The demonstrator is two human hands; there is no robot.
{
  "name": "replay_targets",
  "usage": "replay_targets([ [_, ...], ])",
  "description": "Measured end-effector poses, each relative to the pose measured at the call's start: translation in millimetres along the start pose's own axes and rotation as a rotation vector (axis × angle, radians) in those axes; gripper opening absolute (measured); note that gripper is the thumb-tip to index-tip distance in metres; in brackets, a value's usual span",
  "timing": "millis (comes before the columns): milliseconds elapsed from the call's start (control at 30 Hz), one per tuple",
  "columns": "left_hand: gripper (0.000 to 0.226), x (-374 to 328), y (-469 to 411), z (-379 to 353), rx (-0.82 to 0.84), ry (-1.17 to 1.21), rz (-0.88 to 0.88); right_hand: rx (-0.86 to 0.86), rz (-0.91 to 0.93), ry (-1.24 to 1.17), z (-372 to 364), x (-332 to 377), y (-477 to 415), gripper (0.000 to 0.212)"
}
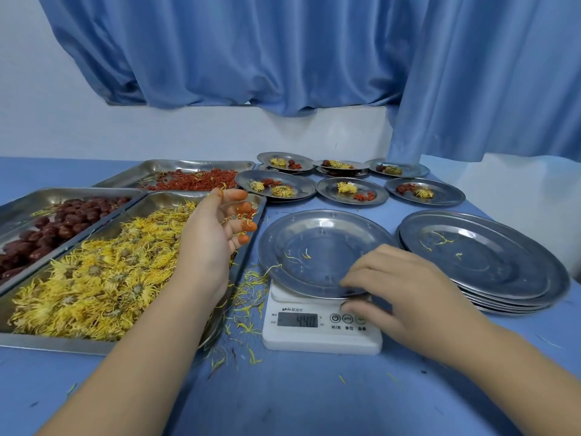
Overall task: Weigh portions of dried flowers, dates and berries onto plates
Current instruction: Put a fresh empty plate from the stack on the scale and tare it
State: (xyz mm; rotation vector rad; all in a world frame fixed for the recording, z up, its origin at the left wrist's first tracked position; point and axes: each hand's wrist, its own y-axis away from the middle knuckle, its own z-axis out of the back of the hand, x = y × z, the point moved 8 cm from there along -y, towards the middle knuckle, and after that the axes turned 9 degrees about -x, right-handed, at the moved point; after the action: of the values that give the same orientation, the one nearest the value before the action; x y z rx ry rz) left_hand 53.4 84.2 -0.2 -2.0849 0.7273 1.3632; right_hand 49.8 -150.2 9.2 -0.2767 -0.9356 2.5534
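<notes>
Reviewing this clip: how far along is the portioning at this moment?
Done: six small plates at the back carry flowers, dates or berries. In hand: the plate on the scale holds only stray petals; the right hand pinches its near rim, and the left hand cups a few red berries. Left: filling this plate and the stack of unfilled plates.

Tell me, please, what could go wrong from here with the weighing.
1. The right hand pinches the rim of the round steel plate on the white digital scale; its pressure may distort the reading, and its thumb sits near the buttons.
2. Stray yellow petals already lie in that plate and could add to the portion's weight.
</notes>
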Motion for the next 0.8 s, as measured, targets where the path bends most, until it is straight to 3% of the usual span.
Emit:
replay_targets([
  [133, 0.038, -1, 1, -1, 0.006, 0.007, 0.006, -0.026, -0.092, -0.016, 19, -14, 3, 0.026],
  [333, 0.04, 1, -1, -1, 0.005, -0.004, 0.018, 0.111, -0.297, -0.017, 17, -33, 35, 0.043],
  [500, 0.041, 3, -1, -1, -0.001, -0.009, 0.029, 0.118, -0.359, -0.044, 13, -33, 33, 0.058],
  [800, 0.041, 1, 1, 0, -0.008, -0.021, 0.019, 0.152, -0.232, -0.246, 12, -3, 25, 0.029],
])
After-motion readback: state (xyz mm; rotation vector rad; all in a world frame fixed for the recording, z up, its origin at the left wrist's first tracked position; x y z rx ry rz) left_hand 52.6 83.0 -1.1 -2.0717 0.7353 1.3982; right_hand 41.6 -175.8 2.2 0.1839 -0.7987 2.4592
